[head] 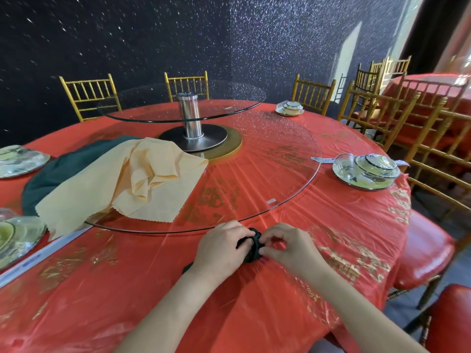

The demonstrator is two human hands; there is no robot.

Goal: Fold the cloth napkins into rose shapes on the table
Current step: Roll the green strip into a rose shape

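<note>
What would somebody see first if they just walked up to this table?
Probably the bright red tablecloth with gold print, which spreads across nearly the whole picture. Next comes the big peach napkin, lying crumpled on the left part of the glass turntable. Near the front edge, the left hand and the right hand grip a small dark napkin, bunched into a tight roll between them.

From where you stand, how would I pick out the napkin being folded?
Find the round red table and follow its near edge, just in front of the large glass turntable. There a small dark napkin sits rolled tight between the left hand and right hand. Unlike the peach napkin and green cloth spread loose farther left, it is coiled and pinched by both hands.
</note>
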